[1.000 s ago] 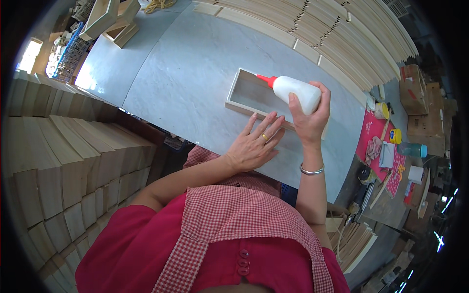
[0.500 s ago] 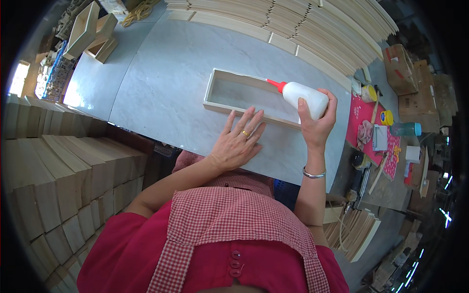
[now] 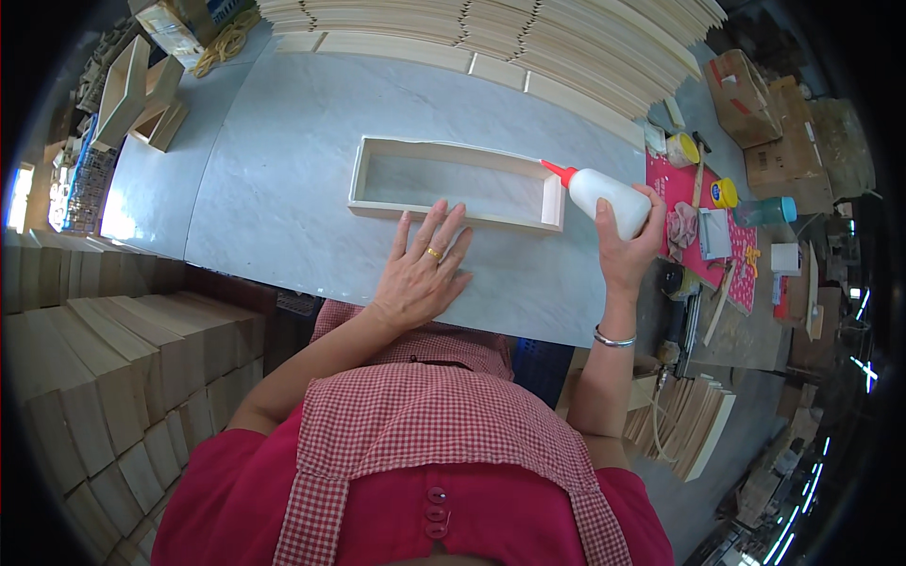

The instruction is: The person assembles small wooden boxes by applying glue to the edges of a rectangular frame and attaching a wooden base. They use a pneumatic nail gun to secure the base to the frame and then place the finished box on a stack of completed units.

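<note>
A long rectangular wooden frame (image 3: 444, 215) lies on the grey marbled tabletop (image 3: 283, 132), which shows through its middle. My left hand (image 3: 425, 269) rests with fingers spread, the fingertips against the frame's near side; a gold ring is on one finger. My right hand (image 3: 629, 241) is wrapped round a white squeeze bottle (image 3: 604, 196) with a red nozzle. The bottle is tilted, and its tip points left at the far right corner of the frame. A thin whitish line runs along the frame's far top edge.
Stacked thin wooden boards (image 3: 491, 38) line the table's far side. Finished-looking wooden boxes (image 3: 123, 90) stand at the far left. Wood blocks (image 3: 113, 368) pile up beside me on the left. A pink mat (image 3: 675, 174) with jars and a cloth lies at right.
The bottle's nozzle has travelled right along the frame's far edge to its right corner. My left hand stays at the near side. The whole view has shifted somewhat.
</note>
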A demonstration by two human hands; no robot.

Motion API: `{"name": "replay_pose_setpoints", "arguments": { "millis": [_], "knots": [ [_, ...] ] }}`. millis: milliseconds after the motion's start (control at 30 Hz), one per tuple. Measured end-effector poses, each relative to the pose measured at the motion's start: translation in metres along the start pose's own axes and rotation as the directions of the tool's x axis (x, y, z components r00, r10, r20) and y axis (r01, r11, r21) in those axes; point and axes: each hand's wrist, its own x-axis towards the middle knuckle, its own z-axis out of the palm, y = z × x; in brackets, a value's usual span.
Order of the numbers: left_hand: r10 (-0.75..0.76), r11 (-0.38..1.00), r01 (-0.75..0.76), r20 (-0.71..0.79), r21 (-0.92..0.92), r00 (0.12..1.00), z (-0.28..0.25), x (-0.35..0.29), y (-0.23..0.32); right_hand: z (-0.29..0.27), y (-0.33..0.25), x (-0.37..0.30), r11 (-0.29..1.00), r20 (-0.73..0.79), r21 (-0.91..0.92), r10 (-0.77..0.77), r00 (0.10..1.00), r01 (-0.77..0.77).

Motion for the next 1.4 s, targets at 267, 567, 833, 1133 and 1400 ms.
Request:
{"name": "replay_pose_setpoints", "arguments": {
  "millis": [267,567,833,1133,1400],
  "knots": [
    [0.002,1.0,-0.002,-0.002,0.005,1.0,0.001,0.0,0.001,-0.022,0.007,-0.001,0.998,-0.036,-0.045,0.041,0.999,-0.042],
    [-0.001,1.0,0.002,-0.013,0.021,1.0,0.003,-0.001,0.0,-0.04,-0.003,-0.015,0.994,-0.004,-0.105,0.041,0.999,-0.041],
    [0.007,1.0,-0.007,-0.017,0.011,1.0,0.004,-0.001,0.0,-0.068,-0.02,-0.047,0.994,0.027,-0.088,0.07,0.997,-0.068],
    [0.114,0.993,-0.116,-0.117,-0.009,0.987,0.003,-0.004,0.0,-0.004,-0.062,-0.074,0.911,0.146,0.328,0.212,0.966,-0.249],
    [0.184,0.971,-0.198,-0.11,-0.131,0.977,0.013,-0.008,-0.01,0.102,-0.107,-0.086,0.867,0.297,0.482,-0.027,0.954,-0.126]
  ]
}}
